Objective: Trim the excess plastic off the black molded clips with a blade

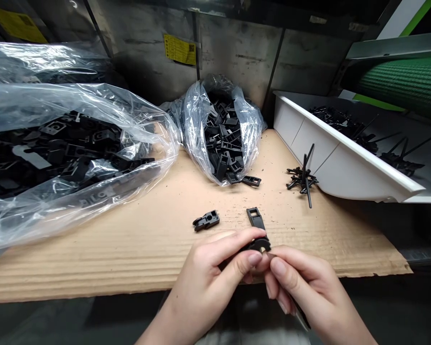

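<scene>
My left hand (219,268) is closed on a black plastic part (261,244) with a rounded end and a small hole. A flat black lever-like piece (255,218) with a square window sticks out just beyond it; I cannot tell whether the two are joined. Fingertip to fingertip with the left, my right hand (301,282) pinches a thin dark stick-like piece (300,314) whose lower end shows below the palm. Its tip is at the part's rounded end, partly hidden by fingers. One loose black block-shaped part (206,221) lies on the cardboard beyond my left hand.
Corrugated cardboard (93,268) covers the worktop. Clear plastic bags of black parts stand at left (143,177) and centre back (197,139). A cluster of black sprues (304,179) lies beside a white tray (309,143) holding more. A green roller (409,81) is at upper right.
</scene>
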Demonstrator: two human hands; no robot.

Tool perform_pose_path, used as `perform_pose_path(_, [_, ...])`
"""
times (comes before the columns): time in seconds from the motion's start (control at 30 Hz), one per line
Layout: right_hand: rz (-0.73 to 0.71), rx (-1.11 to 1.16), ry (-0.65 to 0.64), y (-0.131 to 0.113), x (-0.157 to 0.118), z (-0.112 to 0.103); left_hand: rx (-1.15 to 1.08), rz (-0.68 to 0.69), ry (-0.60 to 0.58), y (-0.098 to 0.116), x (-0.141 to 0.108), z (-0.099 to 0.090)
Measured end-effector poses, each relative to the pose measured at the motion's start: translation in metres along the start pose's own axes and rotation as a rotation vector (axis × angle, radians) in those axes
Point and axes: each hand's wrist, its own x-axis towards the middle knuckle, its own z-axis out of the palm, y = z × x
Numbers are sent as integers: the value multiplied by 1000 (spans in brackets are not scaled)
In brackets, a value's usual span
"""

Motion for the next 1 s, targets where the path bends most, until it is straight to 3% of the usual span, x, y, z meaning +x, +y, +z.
perform_pose_path(0.2, [52,87,40,-1,1,1,114,83,-96,-2,-1,-2])
perform_pose_path(0.47, [42,141,77,4,0,1,97,87,-94,-4,3,-1])
perform_pose_path(0.67, [49,367,199,9,0,1,121,110,-51,-4,3,1])
perform_pose_path(0.77, [77,362,237,5,2,3,72,166,-59,-4,2,0])
perform_pose_path(1.0, [153,303,177,2,6,3,-103,288,-122,-5,-1,-5])
